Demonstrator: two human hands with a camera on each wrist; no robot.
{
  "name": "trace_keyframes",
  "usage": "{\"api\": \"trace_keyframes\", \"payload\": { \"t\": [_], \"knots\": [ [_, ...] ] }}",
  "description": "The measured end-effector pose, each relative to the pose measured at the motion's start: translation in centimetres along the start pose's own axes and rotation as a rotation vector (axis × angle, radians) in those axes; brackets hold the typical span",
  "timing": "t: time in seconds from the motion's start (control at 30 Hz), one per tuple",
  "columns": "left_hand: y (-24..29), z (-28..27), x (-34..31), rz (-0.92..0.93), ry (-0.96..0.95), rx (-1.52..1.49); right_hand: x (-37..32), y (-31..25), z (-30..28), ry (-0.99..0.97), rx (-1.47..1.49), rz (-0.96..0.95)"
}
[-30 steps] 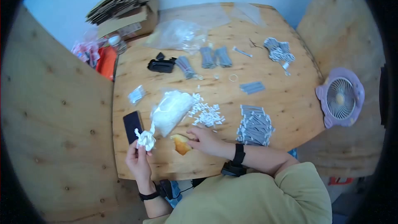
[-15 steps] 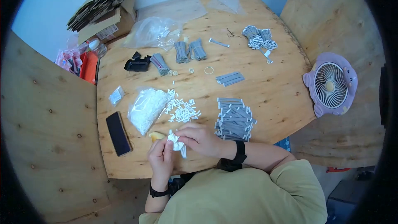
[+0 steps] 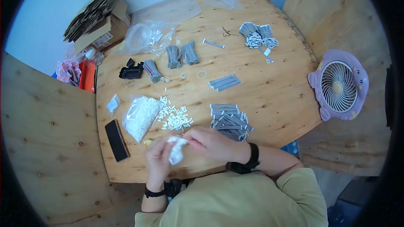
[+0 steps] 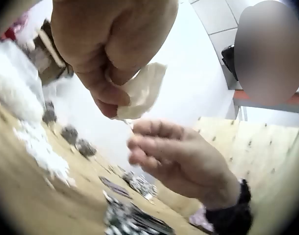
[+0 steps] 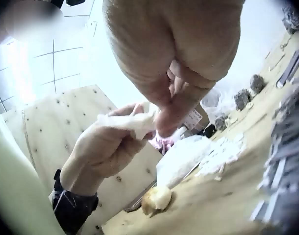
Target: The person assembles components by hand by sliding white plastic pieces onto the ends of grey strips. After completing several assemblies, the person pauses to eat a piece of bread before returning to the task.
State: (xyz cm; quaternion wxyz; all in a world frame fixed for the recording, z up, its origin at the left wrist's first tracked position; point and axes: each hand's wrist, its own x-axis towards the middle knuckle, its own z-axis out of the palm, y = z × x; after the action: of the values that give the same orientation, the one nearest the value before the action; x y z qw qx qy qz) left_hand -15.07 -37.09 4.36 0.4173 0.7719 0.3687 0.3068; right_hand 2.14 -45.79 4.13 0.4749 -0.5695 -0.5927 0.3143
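Between the two hands, close over the table's near edge, is a crumpled white tissue [image 3: 177,153]. My left hand [image 3: 157,156] pinches it between thumb and fingers. From the other side my right hand [image 3: 216,145] pinches its edge with curled fingertips, as the right wrist view shows the tissue [image 5: 132,122] stretched between both hands. Behind the left hand lies a small pale-yellow piece of bread [image 5: 158,199], mostly hidden in the head view. Just beyond the hands are a clear bag [image 3: 141,117] of white bits and a loose heap of small white tubes [image 3: 176,119].
A phone [image 3: 116,140] lies at left. Grey strips with white ends [image 3: 229,122] are piled right of centre, with more grey bundles [image 3: 173,56] farther back. A purple fan [image 3: 338,86] stands at the right edge. Cardboard [image 3: 94,12] is stacked at the back left.
The left hand brought the tissue rightward, away from the phone. The right hand left the bread and met the tissue. The head view has shifted as well.
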Motion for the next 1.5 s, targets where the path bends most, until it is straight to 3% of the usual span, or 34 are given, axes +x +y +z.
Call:
{"api": "trace_keyframes", "payload": {
  "t": [0.03,0.1,0.13,0.2,0.27,0.4,0.5,0.53,0.63,0.77,0.83,0.9,1.07,1.27,1.5],
  "knots": [
    [-0.7,-0.8,0.3,0.023,0.072,0.075,0.2,0.2,-1.1,-0.031,-0.041,-0.021],
    [-0.7,-3.5,2.1,0.013,0.332,0.123,0.4,1.3,-4.5,-0.051,-0.067,0.171],
    [-1.7,-5.3,2.5,-0.079,0.389,0.221,0.6,1.4,-6.5,-0.039,-0.079,0.277],
    [-3.7,-8.5,3.2,-0.167,0.482,0.381,1.1,4.7,-9.9,0.087,-0.444,0.049],
    [-5.5,-10.2,3.9,-0.159,0.539,0.507,2.5,6.3,-12.3,0.083,-0.589,0.057],
    [-9.1,-11.0,5.1,-0.228,0.417,0.620,4.6,9.1,-13.5,-0.045,-0.787,-0.033],
    [-11.3,-11.3,5.1,-0.064,0.311,0.783,5.5,10.3,-13.0,-0.159,-0.830,-0.110],
    [-9.3,-10.7,5.1,-0.227,0.278,0.737,5.6,10.4,-12.9,-0.176,-0.847,-0.107],
    [-8.3,-10.2,4.7,0.060,0.393,1.021,5.7,10.8,-12.7,-0.203,-0.932,-0.105],
    [-5.6,-6.8,3.7,-0.073,0.351,0.338,6.2,10.7,-12.7,-0.248,-1.000,-0.085],
    [-3.2,-4.1,3.4,-0.113,0.228,0.169,6.4,10.5,-12.6,-0.249,-1.018,-0.078],
    [-1.2,-1.4,3.8,-0.080,0.077,0.228,6.5,10.6,-12.4,-0.258,-1.022,-0.059],
    [-2.4,3.7,4.5,0.137,-0.150,0.309,7.4,10.2,-12.7,-0.315,-0.970,0.041],
    [-3.1,6.3,5.1,0.191,-0.128,0.348,7.0,10.2,-13.0,-0.287,-0.873,-0.063],
    [-3.8,7.3,5.2,0.206,-0.116,0.444,5.0,5.5,-13.5,-0.138,-0.630,-0.043]
  ]
}}
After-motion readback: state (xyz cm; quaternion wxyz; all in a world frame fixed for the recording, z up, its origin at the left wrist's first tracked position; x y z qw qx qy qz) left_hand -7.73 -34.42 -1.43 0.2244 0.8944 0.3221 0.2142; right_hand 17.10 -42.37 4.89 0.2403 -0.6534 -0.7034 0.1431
